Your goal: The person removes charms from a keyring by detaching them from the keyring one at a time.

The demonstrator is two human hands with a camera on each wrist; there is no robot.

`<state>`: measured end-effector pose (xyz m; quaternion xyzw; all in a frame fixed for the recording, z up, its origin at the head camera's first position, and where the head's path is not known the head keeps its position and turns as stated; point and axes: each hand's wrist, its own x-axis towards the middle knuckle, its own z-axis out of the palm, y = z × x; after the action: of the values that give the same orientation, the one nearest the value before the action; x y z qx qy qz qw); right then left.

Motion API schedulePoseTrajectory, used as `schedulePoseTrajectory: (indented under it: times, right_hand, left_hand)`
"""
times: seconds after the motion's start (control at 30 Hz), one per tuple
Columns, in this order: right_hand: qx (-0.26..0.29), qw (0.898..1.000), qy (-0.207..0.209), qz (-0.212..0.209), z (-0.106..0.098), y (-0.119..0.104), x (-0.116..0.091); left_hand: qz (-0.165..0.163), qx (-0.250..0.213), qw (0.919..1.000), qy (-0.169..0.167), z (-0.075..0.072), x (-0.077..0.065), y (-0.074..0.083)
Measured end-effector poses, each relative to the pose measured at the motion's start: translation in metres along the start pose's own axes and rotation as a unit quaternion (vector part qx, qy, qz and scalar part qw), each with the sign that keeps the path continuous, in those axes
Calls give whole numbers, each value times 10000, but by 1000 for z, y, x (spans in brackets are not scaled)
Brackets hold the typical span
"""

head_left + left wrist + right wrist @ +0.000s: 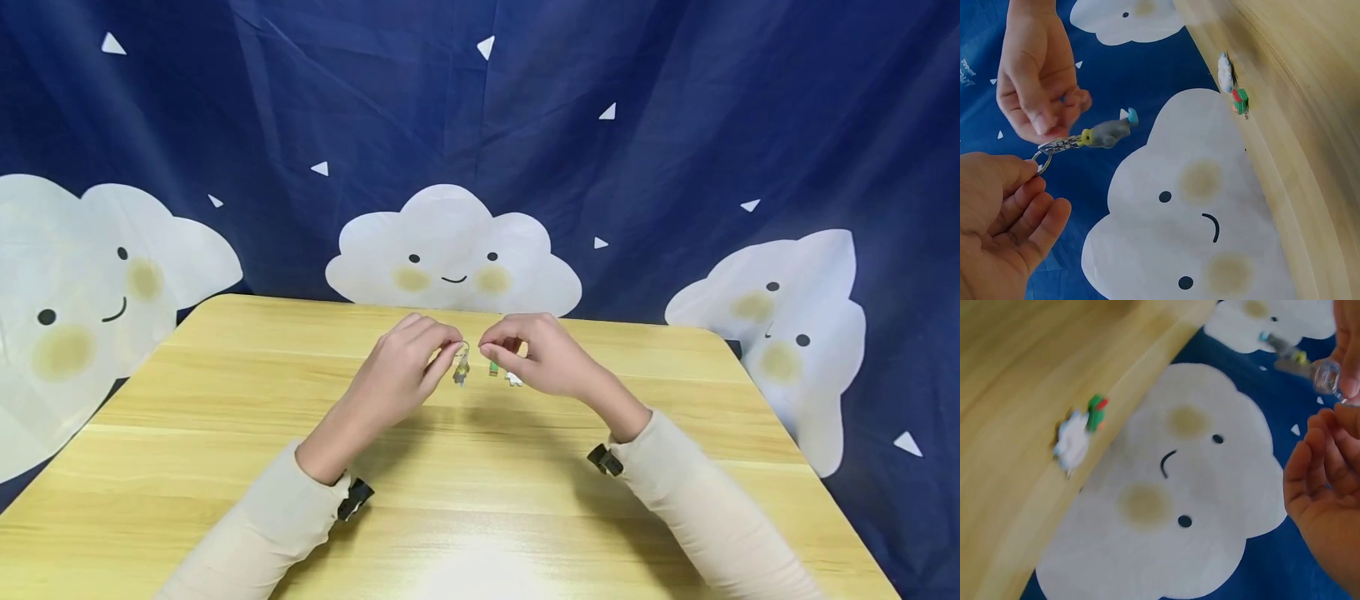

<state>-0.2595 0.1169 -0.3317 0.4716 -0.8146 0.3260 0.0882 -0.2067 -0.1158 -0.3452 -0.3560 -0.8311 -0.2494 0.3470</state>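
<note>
My left hand (397, 367) pinches a metal key ring (1043, 164) between thumb and forefinger. From the ring hangs a short chain (1063, 144) with a small grey figurine charm (1107, 133) that has a yellow band and a blue tip. Close by on the right, my right hand (543, 354) has its thumb and forefinger drawn together near the ring. A narrow gap shows between them and the ring in the head view; whether they hold anything small cannot be made out. Beyond, on the table, lie a white figurine charm (1074, 440) and a green-and-red charm (1096, 412).
The light wooden table (480, 467) spreads under both arms. Its far edge meets a dark blue curtain (420, 108) printed with smiling clouds and white triangles. A black strap piece (355, 498) sits at the left wrist, another black piece (604, 460) at the right.
</note>
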Motion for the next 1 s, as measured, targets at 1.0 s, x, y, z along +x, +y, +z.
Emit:
schedulePoseTrajectory:
  times: [1.0]
  right_hand:
    - [1160, 9860, 1056, 562, 27, -7, -8]
  left_hand:
    - [-324, -691, 9968, -231, -3, 2, 1]
